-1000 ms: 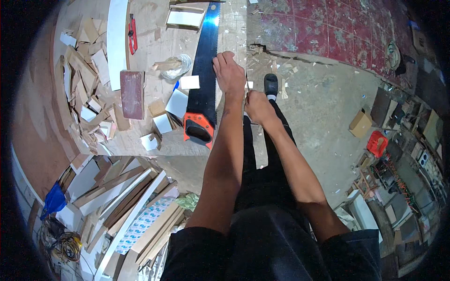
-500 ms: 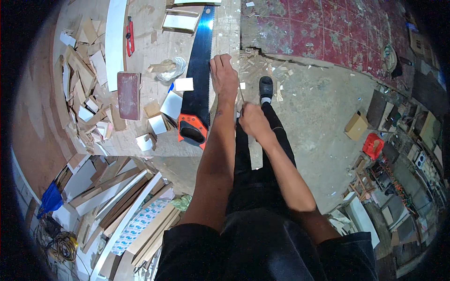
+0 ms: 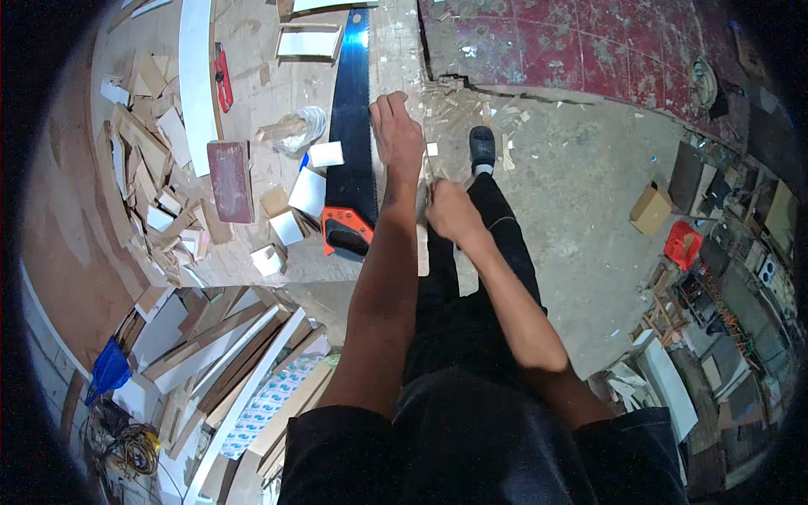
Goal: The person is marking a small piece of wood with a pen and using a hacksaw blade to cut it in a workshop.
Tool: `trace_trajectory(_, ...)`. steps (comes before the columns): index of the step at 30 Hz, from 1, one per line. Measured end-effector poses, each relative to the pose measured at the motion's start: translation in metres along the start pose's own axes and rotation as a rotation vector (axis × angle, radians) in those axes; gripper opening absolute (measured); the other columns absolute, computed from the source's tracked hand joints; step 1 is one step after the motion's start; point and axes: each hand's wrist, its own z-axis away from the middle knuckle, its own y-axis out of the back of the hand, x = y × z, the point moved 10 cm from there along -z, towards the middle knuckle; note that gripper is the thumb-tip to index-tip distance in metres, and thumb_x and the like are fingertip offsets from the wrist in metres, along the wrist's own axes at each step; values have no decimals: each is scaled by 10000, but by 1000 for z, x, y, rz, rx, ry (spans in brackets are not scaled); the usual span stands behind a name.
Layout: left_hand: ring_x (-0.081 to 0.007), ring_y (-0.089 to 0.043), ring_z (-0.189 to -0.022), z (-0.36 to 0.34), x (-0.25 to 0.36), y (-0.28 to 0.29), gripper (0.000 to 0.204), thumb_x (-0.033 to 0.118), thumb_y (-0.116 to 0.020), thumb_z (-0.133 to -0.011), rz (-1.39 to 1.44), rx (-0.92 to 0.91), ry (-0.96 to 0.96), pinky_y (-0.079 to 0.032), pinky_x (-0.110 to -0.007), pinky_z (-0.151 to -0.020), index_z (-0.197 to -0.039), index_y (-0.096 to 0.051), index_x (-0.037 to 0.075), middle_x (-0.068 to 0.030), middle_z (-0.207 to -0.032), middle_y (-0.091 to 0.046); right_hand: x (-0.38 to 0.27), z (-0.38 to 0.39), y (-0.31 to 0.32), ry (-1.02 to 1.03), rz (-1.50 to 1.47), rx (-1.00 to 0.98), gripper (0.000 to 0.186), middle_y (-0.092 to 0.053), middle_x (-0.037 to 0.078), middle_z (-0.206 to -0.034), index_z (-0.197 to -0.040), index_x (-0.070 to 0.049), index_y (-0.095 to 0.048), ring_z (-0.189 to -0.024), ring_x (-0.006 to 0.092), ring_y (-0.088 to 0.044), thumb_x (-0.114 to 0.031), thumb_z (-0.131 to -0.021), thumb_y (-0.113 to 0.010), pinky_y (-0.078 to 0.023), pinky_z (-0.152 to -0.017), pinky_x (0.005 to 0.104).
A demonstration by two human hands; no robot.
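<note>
My left hand [image 3: 397, 135] lies at the right edge of the workbench [image 3: 286, 88], just right of a handsaw's dark blade [image 3: 350, 126]. Its fingers are bent and pressed together; what lies under them is hidden. My right hand [image 3: 455, 210] is closed in a fist beside the bench edge, lower than the left. A thin, slender thing sticks up from that fist, too small to name. The saw's orange and black handle [image 3: 347, 233] points toward me, next to my left forearm. No hand touches the saw.
Left of the saw lie a clear cup [image 3: 300, 130], white-faced offcuts [image 3: 308, 192], a maroon block [image 3: 231, 181], a red utility knife [image 3: 223, 77] and a long white strip [image 3: 196, 93]. Scrap wood [image 3: 147, 160] piles up farther left. A cardboard box [image 3: 651, 209] and red container [image 3: 683, 245] stand right.
My view has shifted slightly, so the bench items sit a little differently in it. Both hands keep nearly the same pose at the bench edge.
</note>
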Motion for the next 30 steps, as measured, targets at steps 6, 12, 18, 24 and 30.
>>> trace_trajectory(6,-372,-503,-1040,-5,2,-6,409,-118,-578,-703,-18,-19,-4,-418,-465,-937,-1086,-543,22,-171,-1061,-531,12,-8,-5,-71,-68,-15,245,-631,391,-953,-948,122,-639,-995,515,-624,-76,-840,-543,-492,-891,553)
trace_trajectory(12,-391,-490,-979,-7,11,-9,354,-109,-500,-714,27,5,-50,-391,-481,-894,-1051,-537,-3,-186,-1017,-529,13,-27,2,-118,-77,-9,272,-633,389,-1024,-999,108,-652,-1059,518,-605,-116,-855,-594,-489,-912,552)
trace_trajectory(18,-356,-498,-1027,-5,5,-17,382,-85,-557,-698,-52,-55,-34,-407,-471,-926,-1059,-541,38,-146,-1040,-524,14,-30,-5,-110,-105,-8,257,-639,378,-1019,-986,101,-665,-1037,513,-618,-99,-849,-579,-498,-907,545)
trace_trajectory(24,-399,-486,-970,-2,3,-7,298,-90,-481,-733,27,42,-48,-391,-475,-864,-1014,-538,-8,-190,-987,-528,9,-32,0,-92,-20,-27,244,-642,378,-971,-955,111,-660,-1007,513,-626,-79,-843,-556,-507,-885,544)
trace_trajectory(30,-395,-486,-962,-12,12,-6,315,-100,-489,-726,57,32,-65,-391,-476,-869,-1020,-542,-1,-192,-987,-528,16,-42,-2,9,-7,66,212,-643,395,-957,-880,113,-667,-948,522,-653,-55,-810,-558,-527,-854,544)
